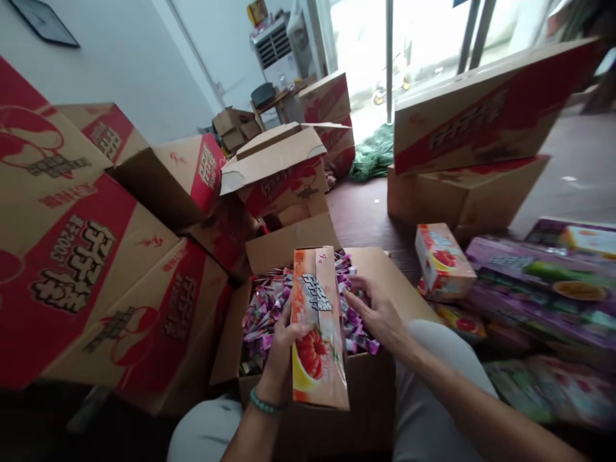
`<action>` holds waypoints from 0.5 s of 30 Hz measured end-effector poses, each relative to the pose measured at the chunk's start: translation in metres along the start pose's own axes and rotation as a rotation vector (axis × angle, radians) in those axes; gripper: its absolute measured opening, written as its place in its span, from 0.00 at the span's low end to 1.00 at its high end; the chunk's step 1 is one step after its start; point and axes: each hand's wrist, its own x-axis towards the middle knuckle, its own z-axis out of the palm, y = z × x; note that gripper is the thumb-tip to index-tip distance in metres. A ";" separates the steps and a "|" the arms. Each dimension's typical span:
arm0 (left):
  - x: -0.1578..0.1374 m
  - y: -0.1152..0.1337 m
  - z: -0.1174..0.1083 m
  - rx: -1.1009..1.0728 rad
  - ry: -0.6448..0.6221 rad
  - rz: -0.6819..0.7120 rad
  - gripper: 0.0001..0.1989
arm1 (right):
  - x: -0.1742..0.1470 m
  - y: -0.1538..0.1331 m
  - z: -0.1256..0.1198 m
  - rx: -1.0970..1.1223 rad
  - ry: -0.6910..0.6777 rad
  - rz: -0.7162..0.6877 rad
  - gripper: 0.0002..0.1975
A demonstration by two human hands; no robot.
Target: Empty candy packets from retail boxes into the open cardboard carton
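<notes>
My left hand (282, 350), with a beaded bracelet at the wrist, grips an orange candy box (317, 333) printed with red fruit. The box is held upright over an open carton (366, 385) between my knees. Purple-wrapped candies (262, 314) fill that carton. Just right of the candy box is my right hand (378, 314), its fingers apart and nothing seen in them. Whether its fingertips touch the box's right edge or the candies behind I cannot tell.
Large red-and-tan cartons (91, 256) are stacked at the left. Another open carton (283, 173) stands ahead. Stacked cartons (462, 141) are at the right. Nearer on that side lie another orange candy box (445, 260) and purple packages (534, 276). Green netting (373, 154) lies near the glass door.
</notes>
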 end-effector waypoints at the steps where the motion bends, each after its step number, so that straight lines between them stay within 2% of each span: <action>1: 0.004 0.003 -0.010 0.052 0.026 0.022 0.42 | 0.010 -0.008 0.007 -0.173 0.011 -0.250 0.25; 2: 0.008 0.005 -0.019 0.111 0.046 0.034 0.45 | 0.018 -0.016 0.014 -0.325 -0.055 -0.481 0.21; 3: 0.013 0.008 -0.028 0.179 0.061 0.032 0.47 | 0.025 -0.023 0.023 -0.455 -0.177 -0.671 0.18; 4: 0.017 0.010 -0.037 0.237 0.075 0.023 0.48 | 0.030 -0.027 0.033 -0.567 -0.324 -0.805 0.15; 5: 0.022 0.012 -0.045 0.275 0.089 0.006 0.49 | 0.034 -0.028 0.043 -0.664 -0.460 -0.882 0.14; 8: 0.034 0.020 -0.072 0.328 0.159 -0.062 0.52 | 0.043 -0.017 0.069 -0.830 -0.718 -0.898 0.17; 10: 0.041 0.026 -0.092 0.330 0.188 -0.098 0.49 | 0.046 -0.004 0.077 -0.840 -0.821 -0.864 0.14; 12: 0.045 0.031 -0.113 0.253 0.217 -0.223 0.33 | 0.047 0.008 0.078 -0.791 -0.861 -0.848 0.08; 14: 0.049 0.032 -0.130 0.081 0.192 -0.394 0.16 | 0.048 0.015 0.074 -0.700 -0.839 -0.831 0.09; 15: 0.050 0.030 -0.137 0.009 0.148 -0.461 0.12 | 0.048 0.017 0.071 -0.643 -0.813 -0.819 0.10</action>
